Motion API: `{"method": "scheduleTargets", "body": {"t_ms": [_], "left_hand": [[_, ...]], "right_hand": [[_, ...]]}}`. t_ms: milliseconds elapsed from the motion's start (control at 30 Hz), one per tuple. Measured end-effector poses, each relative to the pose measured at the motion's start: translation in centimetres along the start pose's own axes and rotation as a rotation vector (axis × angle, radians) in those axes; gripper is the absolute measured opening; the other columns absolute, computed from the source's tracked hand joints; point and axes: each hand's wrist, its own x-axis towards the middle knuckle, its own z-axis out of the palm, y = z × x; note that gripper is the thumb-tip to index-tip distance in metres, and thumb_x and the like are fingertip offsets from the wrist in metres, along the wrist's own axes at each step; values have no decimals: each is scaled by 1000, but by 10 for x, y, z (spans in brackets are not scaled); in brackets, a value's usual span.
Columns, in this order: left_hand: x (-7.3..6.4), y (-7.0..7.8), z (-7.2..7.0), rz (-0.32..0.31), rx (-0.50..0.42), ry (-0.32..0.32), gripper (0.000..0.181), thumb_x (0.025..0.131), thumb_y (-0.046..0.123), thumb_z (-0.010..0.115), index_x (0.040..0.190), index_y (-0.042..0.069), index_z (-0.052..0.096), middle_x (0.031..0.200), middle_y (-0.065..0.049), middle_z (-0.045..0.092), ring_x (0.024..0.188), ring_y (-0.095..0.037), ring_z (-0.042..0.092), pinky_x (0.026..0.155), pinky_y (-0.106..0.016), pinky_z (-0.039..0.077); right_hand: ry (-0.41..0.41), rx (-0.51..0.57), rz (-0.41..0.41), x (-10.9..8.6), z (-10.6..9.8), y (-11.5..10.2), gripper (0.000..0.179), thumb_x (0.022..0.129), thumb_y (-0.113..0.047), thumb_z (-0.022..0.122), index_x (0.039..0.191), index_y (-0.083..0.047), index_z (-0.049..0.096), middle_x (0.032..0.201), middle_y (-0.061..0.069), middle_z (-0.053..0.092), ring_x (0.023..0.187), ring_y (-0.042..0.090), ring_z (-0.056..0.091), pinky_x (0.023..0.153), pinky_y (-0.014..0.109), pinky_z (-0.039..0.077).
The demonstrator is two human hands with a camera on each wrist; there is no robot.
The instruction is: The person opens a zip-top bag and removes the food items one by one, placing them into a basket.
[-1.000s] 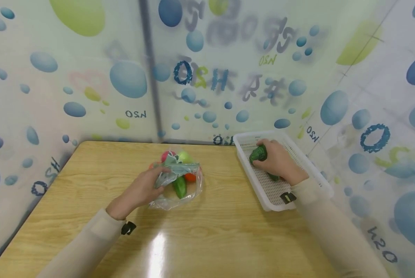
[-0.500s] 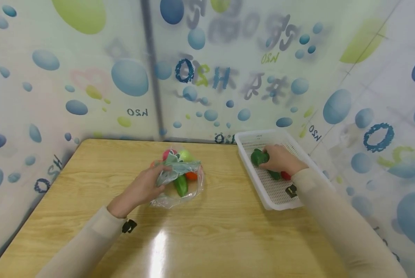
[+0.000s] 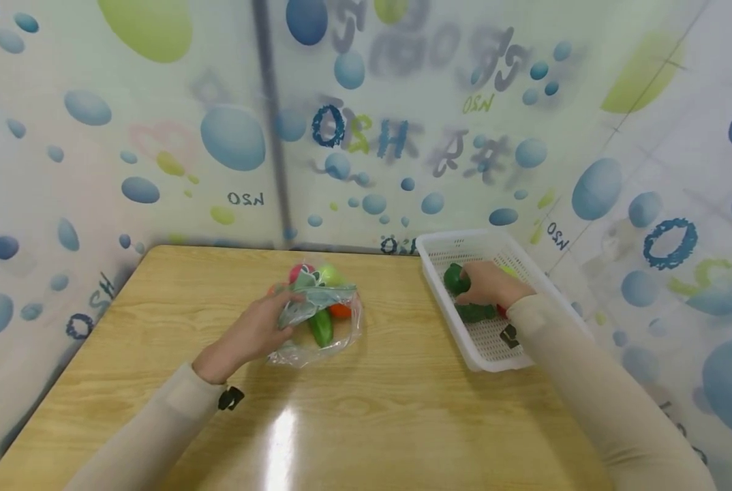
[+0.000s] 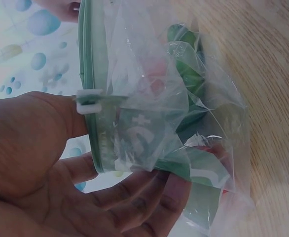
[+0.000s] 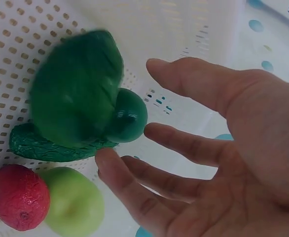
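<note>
At the left of the table my left hand (image 3: 252,334) pinches the rim of a clear zip bag (image 3: 313,301) with a green band and a white slider (image 4: 89,101). The bag lies over several vegetables and fruits, among them a green cucumber (image 3: 321,329) and an orange-red round one (image 3: 340,310). To the right, my right hand (image 3: 489,283) reaches into a white basket (image 3: 464,240), fingers spread and holding nothing. Its fingertips are right beside a blurred dark green vegetable (image 5: 75,89) and a smooth round green part (image 5: 128,116). Under these lies a bumpy dark green, long vegetable (image 5: 46,143).
In the basket also lie a wrinkled red fruit (image 5: 20,197) and a light green apple (image 5: 75,202). The wooden table (image 3: 390,409) ends at a wall (image 3: 366,82) patterned with bubbles, and the basket stands near its right side.
The right hand has let go of the dark green vegetable it gripped in the basket, its fingers now loosened beside it. The left hand stays on the bag.
</note>
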Motion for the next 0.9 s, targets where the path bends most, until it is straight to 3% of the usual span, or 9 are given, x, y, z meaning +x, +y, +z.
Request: {"method": "scheduleTargets", "body": {"t_ms": [300,500,700,900], "left_hand": [[2,0,2,-19,-3,-12,59,98,-2,83,154,-2,66,172,-43,50,130,-53,75,101,-61,67],[4,0,2,-21,9,-9,60,98,-2,83,155,-2,66,168,-41,56,126,-51,77,102,-63,67],[4,2,1,-1,13,3,59,98,-1,83,154,-4,66,161,-40,63,117,-46,78,99,-61,67],[5,2,3,-3,29,3,60,99,0,83,155,-3,65,160,-40,64,121,-49,78,104,-66,66]], "right_hand": [[48,23,-39,-3,-1,-2,58,108,-25,83,149,11,65,147,34,73,123,42,74,111,60,63],[96,43,-59,-5,-2,-4,56,107,-26,83,147,10,68,144,31,75,113,36,72,105,55,63],[169,34,-106,-6,-4,-11,49,108,-24,81,142,10,71,137,30,78,110,36,72,107,58,61],[248,15,-169,-13,-2,-31,46,110,-20,80,143,10,71,139,31,78,130,48,74,117,64,59]]}}
